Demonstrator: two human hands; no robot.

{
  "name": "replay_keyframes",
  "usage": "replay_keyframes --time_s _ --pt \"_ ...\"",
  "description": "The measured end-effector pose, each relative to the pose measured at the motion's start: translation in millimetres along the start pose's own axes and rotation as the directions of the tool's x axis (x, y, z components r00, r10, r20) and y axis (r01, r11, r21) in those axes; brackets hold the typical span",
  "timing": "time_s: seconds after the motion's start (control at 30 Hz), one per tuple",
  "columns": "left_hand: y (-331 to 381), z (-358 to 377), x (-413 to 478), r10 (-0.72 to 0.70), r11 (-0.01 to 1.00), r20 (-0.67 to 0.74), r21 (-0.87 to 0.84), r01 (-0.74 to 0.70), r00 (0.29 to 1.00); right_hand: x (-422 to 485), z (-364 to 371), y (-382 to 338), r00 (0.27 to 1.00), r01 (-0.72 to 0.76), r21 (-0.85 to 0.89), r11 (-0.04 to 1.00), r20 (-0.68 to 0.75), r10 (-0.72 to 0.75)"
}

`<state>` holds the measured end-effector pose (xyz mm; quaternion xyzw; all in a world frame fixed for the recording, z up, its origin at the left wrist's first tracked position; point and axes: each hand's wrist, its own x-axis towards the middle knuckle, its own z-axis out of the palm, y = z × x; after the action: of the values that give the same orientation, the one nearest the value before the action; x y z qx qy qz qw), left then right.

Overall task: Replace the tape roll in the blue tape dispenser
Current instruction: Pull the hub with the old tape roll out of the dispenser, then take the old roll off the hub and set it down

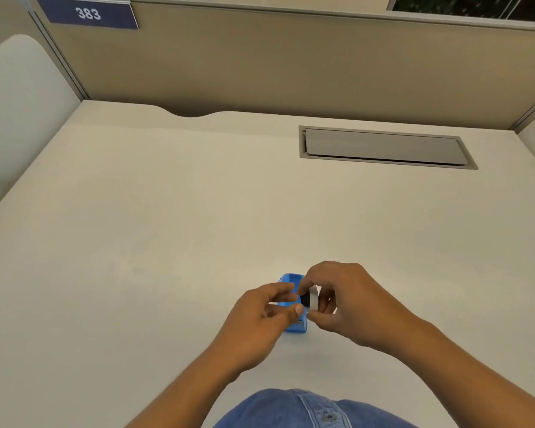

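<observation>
The blue tape dispenser rests on the white desk, near its front middle, mostly covered by both hands. My right hand grips a white tape roll with a black core, held just above the dispenser's right side. My left hand pinches something thin and white at the roll's left face, thumb and forefinger close together over the dispenser. The dispenser's inside and its cutter are hidden by the fingers.
A grey cable hatch is set into the desk at the back right. Beige partition walls close the desk at the back and sides, with a blue sign reading 383 at top left.
</observation>
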<state>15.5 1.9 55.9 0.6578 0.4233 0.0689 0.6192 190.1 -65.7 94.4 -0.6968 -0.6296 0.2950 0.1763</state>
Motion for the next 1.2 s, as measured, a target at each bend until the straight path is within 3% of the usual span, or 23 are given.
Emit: replay_keyframes --time_s 0.17,0.4,0.73,0.93,1.2 --pt "8.9 14.2 -24.7 0.004 0.945 0.005 -0.328 -0.002 1.000 -21.4 -0.9 -10.4 0.996 0.075 0.068 0.995 -0.056 -0.071" --pt "17.5 10.0 -46.1 0.022 0.858 0.068 -0.513 0.016 0.997 -46.2 -8.7 -22.9 0.970 0.104 0.178 0.978 -0.234 -0.061" --pt "28.7 11.0 -59.4 0.064 0.846 0.085 -0.533 -0.009 0.994 -66.4 -1.6 -32.2 0.939 0.125 0.383 0.915 -0.343 0.015" --pt "30.3 9.1 -57.9 0.058 0.866 0.052 -0.500 -0.024 0.997 -69.5 1.2 -29.9 0.943 0.160 0.404 0.901 -0.334 -0.017" --pt "27.9 7.9 -59.5 0.047 0.845 -0.008 -0.533 -0.044 0.999 -70.3 1.6 -28.6 0.913 0.132 0.411 0.902 -0.405 0.051"
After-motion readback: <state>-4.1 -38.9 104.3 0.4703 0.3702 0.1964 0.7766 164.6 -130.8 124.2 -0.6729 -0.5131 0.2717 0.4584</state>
